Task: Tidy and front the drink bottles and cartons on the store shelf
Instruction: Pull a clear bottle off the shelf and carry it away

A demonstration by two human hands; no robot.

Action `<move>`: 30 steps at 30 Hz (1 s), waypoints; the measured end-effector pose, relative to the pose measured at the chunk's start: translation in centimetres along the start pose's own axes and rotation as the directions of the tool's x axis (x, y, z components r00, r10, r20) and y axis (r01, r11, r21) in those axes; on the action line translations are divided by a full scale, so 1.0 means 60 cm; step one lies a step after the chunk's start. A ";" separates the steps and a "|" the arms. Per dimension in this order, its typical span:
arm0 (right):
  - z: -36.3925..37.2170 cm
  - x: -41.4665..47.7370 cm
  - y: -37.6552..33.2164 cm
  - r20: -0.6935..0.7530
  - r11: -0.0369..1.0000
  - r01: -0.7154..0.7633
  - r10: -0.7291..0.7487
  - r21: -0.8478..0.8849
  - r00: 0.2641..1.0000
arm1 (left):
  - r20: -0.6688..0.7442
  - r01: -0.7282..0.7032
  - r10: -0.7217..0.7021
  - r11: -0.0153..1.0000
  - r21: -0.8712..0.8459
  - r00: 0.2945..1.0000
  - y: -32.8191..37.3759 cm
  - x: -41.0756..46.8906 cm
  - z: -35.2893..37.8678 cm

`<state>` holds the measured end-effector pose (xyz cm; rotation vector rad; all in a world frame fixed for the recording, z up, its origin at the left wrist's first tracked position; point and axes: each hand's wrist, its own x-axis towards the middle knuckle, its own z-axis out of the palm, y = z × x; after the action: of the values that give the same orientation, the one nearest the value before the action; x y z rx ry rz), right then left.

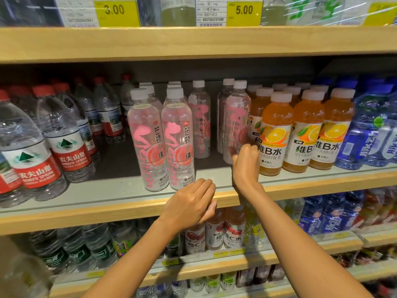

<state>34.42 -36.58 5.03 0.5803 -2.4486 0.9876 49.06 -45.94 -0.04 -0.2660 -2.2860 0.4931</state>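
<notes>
Right grip: my right grip [245, 158] is clamped round the foot of a pink bottle [237, 112], thumb on one side and fingers curled on the other.
Left grip: my left grip [191, 203] is apart, fingers straight and holding nothing, lying at the lip of the shelf [96, 198].
Pink bottle: upright, set back from the lip, label turned sideways, just beside the orange row [277, 134].
Done: the front pair [178, 136] of pink bottles stands at the lip with labels out. The orange row looks fronted too.
Left: the pink bottle I hold and the back bottle [200, 121] both need pulling forward and turning. The water [34, 151] looks staggered, with bare shelf between it and the pink lanes.
Progress: I judge this shelf about midway. I cannot tell how the lower shelves stand.
</notes>
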 end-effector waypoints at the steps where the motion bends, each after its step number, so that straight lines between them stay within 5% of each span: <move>1: 0.001 0.003 -0.002 0.015 1.000 -0.001 0.002 -0.023 1.000 | 0.002 -0.001 0.001 1.000 -0.001 1.000 0.000 0.000 -0.001; 6: -0.006 -0.008 0.000 -0.018 1.000 0.004 -0.003 0.016 1.000 | 0.012 -0.012 0.012 1.000 0.000 1.000 -0.001 0.000 -0.003; 9: -0.015 -0.027 0.005 -0.157 0.969 0.216 -0.195 0.124 0.968 | 0.013 -0.012 0.012 1.000 -0.003 1.000 -0.001 0.000 -0.003; 12: -0.016 -0.027 -0.007 -0.036 0.891 0.326 -0.332 0.316 0.943 | 0.013 -0.025 0.025 1.000 0.008 1.000 0.000 0.001 -0.004; 18: 0.028 0.012 -0.048 0.346 0.863 0.071 -0.275 0.500 0.897 | 0.022 -0.027 0.027 0.999 0.022 0.999 0.002 0.000 -0.005; 21: 0.063 0.022 -0.062 0.531 0.925 -0.065 -0.155 0.374 0.833 | 0.024 -0.029 0.028 0.999 0.025 0.999 0.003 -0.001 -0.004; 26: 0.094 0.043 -0.087 0.437 0.967 0.061 -0.169 0.249 0.883 | 0.036 -0.029 0.027 0.999 0.044 0.999 0.002 -0.002 0.000; 30: 0.098 0.042 -0.073 0.548 0.946 -0.072 -0.119 0.315 0.828 | 0.047 -0.020 0.018 0.998 0.054 0.999 0.004 -0.003 0.002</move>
<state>33.28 -44.26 4.94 1.1562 -2.7760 1.3821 49.12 -45.83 -0.32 -0.2513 -2.3133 0.5764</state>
